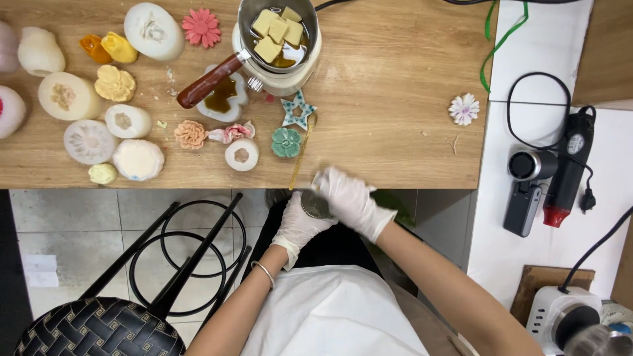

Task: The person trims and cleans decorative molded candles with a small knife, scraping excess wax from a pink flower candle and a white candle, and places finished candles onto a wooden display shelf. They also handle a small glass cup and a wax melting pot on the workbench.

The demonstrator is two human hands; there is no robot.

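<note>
Both my hands wear white gloves and meet just below the wooden table's front edge [395, 178]. My left hand [298, 227] cups a small round metal container [315, 206] from below. My right hand [351, 198] closes over its top, partly hiding it. A thin gold spoon [302, 155] lies on the table just above my hands. Further back, a small metal pot [277, 33] with a reddish-brown handle holds yellow wax blocks in amber liquid, standing on a white heater.
White silicone moulds [89, 142] and coloured wax flowers [201, 28] cover the table's left half. A teal flower [286, 142] and a star piece [297, 111] lie near the spoon. A heat gun [568, 171] lies on the white surface at right. A black stool [99, 329] stands lower left.
</note>
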